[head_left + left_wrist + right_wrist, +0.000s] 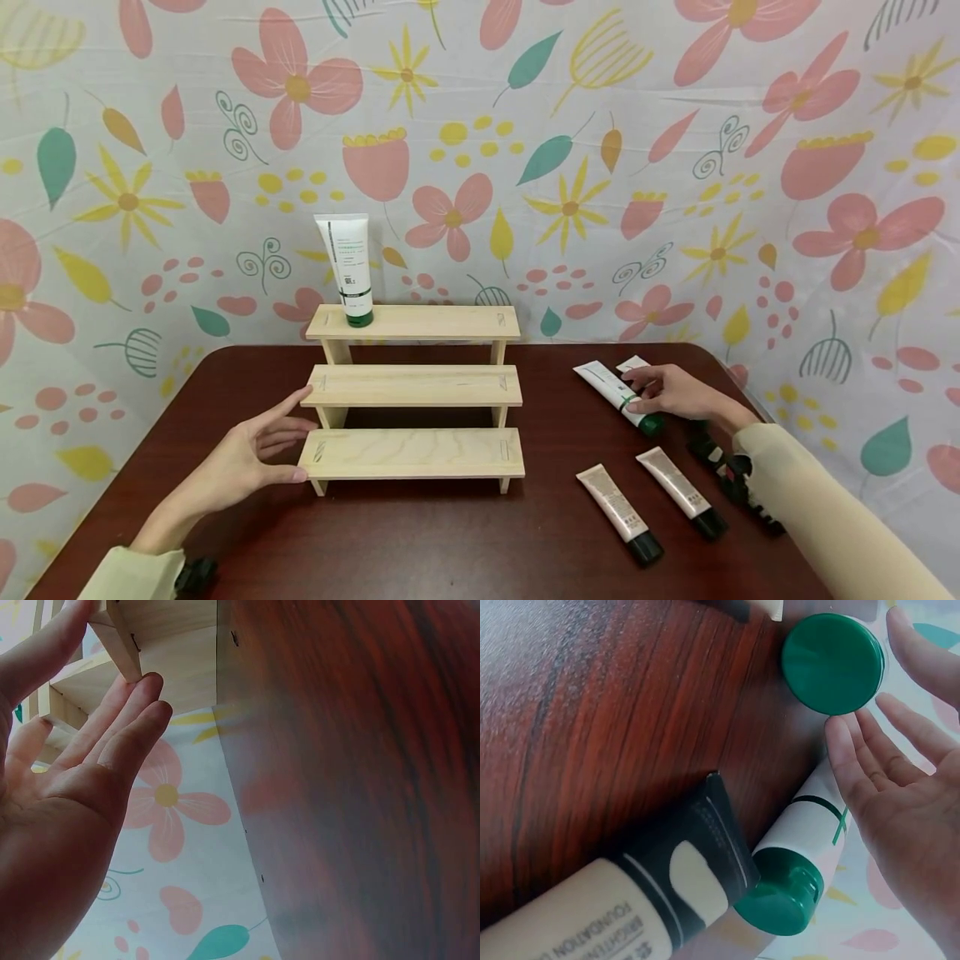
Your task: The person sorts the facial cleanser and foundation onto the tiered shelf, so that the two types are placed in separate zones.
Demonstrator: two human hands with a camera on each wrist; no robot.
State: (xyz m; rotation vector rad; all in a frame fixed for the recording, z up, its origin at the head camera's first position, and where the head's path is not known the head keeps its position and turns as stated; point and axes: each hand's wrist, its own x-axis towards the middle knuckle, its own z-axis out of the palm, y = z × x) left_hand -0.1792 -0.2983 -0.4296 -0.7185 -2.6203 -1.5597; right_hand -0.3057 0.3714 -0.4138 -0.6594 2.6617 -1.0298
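A three-tier wooden display rack [408,454] stands on the table. My left hand [243,454] rests at its left side, the thumb touching the bottom tier and the forefinger the middle one; its fingers are fairly straight in the left wrist view. On the top tier's left part, a white squeeze tube [348,262] stands upright on its green cap. Over at the right, my right hand [678,392] holds a second white squeeze tube [607,387] between thumb and fingers, its green cap [832,664] towards the wrist camera. A third white tube [821,799] lies beside it, partly hidden by the hand.
Two beige foundation tubes [615,504] [675,482] with black caps lie on the dark table [420,542], right of the rack and nearer than the white tubes. A flower-patterned cloth [465,125] hangs right behind the table.
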